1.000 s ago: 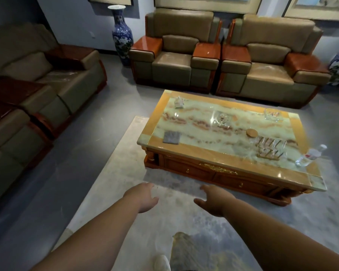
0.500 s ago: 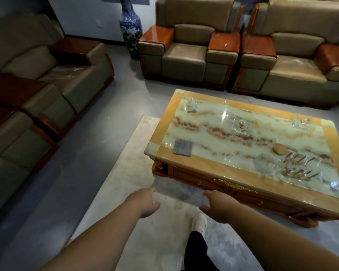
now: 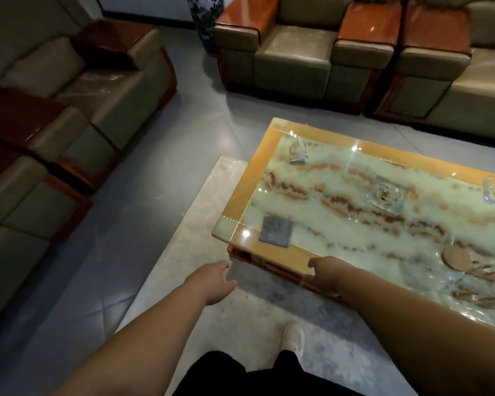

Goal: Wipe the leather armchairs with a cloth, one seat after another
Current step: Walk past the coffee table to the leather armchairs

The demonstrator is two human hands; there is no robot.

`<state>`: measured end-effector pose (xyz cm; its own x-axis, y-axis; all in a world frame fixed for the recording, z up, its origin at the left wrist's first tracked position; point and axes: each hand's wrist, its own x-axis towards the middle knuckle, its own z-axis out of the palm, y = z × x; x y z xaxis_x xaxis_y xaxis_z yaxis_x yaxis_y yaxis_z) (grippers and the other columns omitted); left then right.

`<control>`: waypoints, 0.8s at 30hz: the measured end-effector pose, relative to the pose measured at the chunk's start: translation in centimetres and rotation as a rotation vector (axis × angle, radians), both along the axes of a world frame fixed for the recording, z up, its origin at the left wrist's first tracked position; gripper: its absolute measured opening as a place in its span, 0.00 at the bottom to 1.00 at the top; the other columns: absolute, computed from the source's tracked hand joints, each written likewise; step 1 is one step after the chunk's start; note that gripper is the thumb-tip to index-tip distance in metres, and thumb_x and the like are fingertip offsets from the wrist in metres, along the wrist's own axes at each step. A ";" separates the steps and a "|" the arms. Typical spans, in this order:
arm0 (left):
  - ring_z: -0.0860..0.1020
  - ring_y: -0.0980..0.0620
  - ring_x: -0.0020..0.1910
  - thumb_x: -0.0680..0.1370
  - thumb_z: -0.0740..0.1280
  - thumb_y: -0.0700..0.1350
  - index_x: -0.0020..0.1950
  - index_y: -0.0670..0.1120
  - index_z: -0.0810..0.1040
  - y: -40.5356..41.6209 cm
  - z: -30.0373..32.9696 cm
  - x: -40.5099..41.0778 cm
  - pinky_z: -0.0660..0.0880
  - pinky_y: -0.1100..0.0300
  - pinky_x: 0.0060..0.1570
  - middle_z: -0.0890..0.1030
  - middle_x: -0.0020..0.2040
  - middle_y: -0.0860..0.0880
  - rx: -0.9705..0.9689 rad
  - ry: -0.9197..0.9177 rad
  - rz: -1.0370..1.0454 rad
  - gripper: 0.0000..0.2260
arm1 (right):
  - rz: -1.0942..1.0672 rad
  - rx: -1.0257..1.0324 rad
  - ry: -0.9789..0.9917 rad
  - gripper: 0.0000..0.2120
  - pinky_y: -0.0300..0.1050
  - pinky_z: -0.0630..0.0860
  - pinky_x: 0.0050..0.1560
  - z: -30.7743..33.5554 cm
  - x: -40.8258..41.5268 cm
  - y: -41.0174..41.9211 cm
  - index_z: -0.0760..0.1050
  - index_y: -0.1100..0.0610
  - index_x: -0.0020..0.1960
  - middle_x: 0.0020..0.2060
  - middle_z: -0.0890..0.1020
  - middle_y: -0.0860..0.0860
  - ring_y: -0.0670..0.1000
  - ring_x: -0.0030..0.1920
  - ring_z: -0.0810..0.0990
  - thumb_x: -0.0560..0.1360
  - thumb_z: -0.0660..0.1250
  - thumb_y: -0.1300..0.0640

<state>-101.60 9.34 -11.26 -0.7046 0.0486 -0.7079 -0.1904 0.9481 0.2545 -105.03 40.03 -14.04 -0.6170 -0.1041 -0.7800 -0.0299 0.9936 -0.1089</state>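
Two bare hands reach forward with nothing in them: the left hand (image 3: 216, 281) hangs over the pale grey rug (image 3: 200, 212) with its fingers loosely spread, and the right hand (image 3: 322, 271) is over the near long edge of the wooden coffee table with a green-and-red marbled top (image 3: 272, 167), its fingers hard to make out, so I cannot tell whether they are curled. A small square grey cloth (image 3: 276, 231) lies flat on the surface near the table's near left corner, just beyond the right hand and apart from it. Olive-brown leather armchairs with reddish wooden armrests stand around the table: one across the floor beyond the far edge (image 3: 296, 50), and a row along the left (image 3: 92, 81). On the tabletop sit a clear square glass ashtray (image 3: 386, 194) near the middle and a round wooden coaster (image 3: 457, 258) toward the right. One white shoe (image 3: 293, 337) rests on the rug below the hands.
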 end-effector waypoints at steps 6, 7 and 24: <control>0.71 0.45 0.76 0.82 0.65 0.60 0.84 0.50 0.62 -0.9 -3.5 -6.8 0.71 0.50 0.72 0.70 0.80 0.47 0.026 -0.039 -0.032 0.33 | -0.033 0.000 -0.029 0.29 0.48 0.73 0.68 -2.8 -5.9 -1.9 0.68 0.53 0.77 0.71 0.76 0.56 0.58 0.69 0.76 0.82 0.61 0.38; 0.71 0.45 0.76 0.82 0.65 0.60 0.84 0.50 0.62 -1.3 -4.3 -8.0 0.71 0.51 0.72 0.70 0.80 0.47 0.023 -0.047 -0.040 0.33 | -0.028 -0.001 -0.047 0.29 0.49 0.73 0.68 -3.5 -6.6 -2.6 0.68 0.53 0.77 0.71 0.76 0.55 0.58 0.69 0.76 0.82 0.61 0.38; 0.75 0.41 0.72 0.81 0.65 0.60 0.79 0.50 0.68 -9.4 -15.4 -23.2 0.74 0.50 0.68 0.74 0.76 0.45 -0.102 -0.224 -0.284 0.29 | -0.253 0.012 -0.197 0.25 0.47 0.71 0.65 -12.9 -14.7 -9.0 0.70 0.50 0.75 0.69 0.79 0.52 0.56 0.68 0.77 0.82 0.63 0.39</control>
